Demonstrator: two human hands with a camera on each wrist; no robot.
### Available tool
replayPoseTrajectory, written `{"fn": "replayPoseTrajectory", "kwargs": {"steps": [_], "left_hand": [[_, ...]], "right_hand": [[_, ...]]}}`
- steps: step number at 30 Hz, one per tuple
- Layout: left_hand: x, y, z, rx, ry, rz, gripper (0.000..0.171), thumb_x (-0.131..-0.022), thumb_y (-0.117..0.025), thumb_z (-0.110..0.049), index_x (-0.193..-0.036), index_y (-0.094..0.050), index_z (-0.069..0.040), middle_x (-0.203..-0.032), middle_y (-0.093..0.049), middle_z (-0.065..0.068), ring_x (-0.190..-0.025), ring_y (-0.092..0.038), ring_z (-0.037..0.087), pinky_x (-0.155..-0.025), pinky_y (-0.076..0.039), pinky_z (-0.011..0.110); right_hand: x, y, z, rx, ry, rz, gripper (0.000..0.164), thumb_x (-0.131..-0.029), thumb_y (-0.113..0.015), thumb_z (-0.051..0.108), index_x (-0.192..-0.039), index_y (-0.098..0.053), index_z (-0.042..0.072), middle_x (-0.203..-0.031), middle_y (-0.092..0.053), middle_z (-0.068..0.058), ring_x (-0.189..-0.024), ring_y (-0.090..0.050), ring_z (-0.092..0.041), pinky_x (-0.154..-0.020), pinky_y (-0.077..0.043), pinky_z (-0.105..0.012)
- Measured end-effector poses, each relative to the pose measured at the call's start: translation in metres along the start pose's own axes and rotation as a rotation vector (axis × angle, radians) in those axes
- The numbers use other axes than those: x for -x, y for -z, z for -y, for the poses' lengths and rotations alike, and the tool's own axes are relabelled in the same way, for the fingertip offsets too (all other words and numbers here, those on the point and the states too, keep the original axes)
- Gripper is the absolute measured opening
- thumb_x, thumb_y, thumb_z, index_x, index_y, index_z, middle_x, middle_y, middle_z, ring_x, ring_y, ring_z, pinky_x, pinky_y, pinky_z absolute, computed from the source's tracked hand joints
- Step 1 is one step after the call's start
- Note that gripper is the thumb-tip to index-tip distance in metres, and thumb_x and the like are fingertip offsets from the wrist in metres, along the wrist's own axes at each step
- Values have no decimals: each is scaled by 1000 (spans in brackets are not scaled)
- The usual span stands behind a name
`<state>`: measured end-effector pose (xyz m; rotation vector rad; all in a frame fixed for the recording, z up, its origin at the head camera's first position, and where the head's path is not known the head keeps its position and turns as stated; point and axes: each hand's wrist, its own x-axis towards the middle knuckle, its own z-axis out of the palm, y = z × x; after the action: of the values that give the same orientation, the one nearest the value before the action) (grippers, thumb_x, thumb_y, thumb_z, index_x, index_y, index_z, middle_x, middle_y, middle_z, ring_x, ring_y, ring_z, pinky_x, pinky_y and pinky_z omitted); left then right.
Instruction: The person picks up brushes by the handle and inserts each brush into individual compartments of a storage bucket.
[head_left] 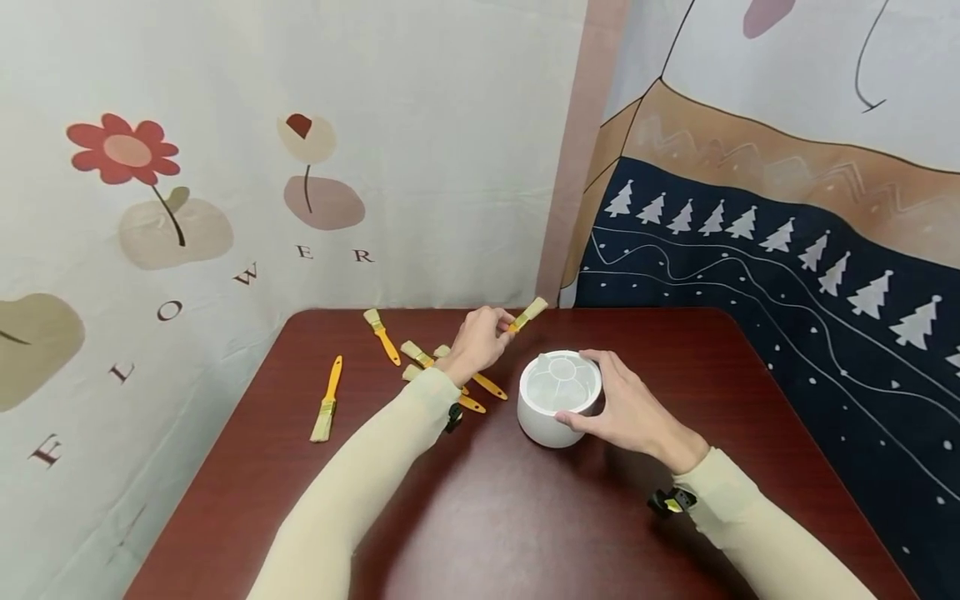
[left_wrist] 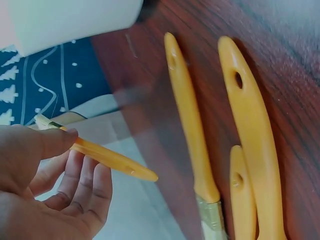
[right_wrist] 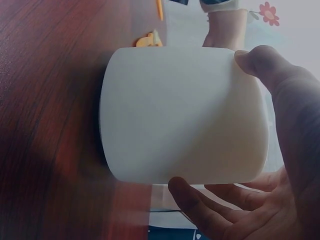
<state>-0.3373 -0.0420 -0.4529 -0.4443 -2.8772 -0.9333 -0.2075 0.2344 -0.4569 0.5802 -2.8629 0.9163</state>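
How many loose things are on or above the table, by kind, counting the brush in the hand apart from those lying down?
Yellow-handled brushes lying on the table: 5
Brush held in the left hand: 1
White round container, gripped by the right hand: 1
Total: 7

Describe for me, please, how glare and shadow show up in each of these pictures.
Head view: a pale sheen on the tabletop, low in the middle; left wrist view: bluish glare on the tabletop at upper right; right wrist view: shadow across the lower right of the white container, with the backdrop at upper right washed out.
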Motion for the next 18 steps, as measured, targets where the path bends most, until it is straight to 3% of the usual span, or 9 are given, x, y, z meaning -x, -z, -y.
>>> {"fn": "replayPoseTrajectory", "kwargs": {"steps": [7,18], "left_hand": [[16,11,-8,100,-35,-46,28,-110,-81,-12,-137,-80,-5,-122,-80,12,-109,-80,26,-96,-68,38],[48,35,-19,285,-177,-209,32,-107,-79,-7,-136,-70,3,-119,-77,19,-105,-82,32,-93,-72,43]], "right_hand": [[-1,1,0,-8,5,-2,112,-90,-96,65,-169,-45,5,-163,-60,-19,-143,-67,-39,-119,-62,-66],[-1,3,2,-3,24,23,111,-91,-96,63,-171,-44,5,-165,-59,-19,-146,-66,-40,-120,-60,-67]]}}
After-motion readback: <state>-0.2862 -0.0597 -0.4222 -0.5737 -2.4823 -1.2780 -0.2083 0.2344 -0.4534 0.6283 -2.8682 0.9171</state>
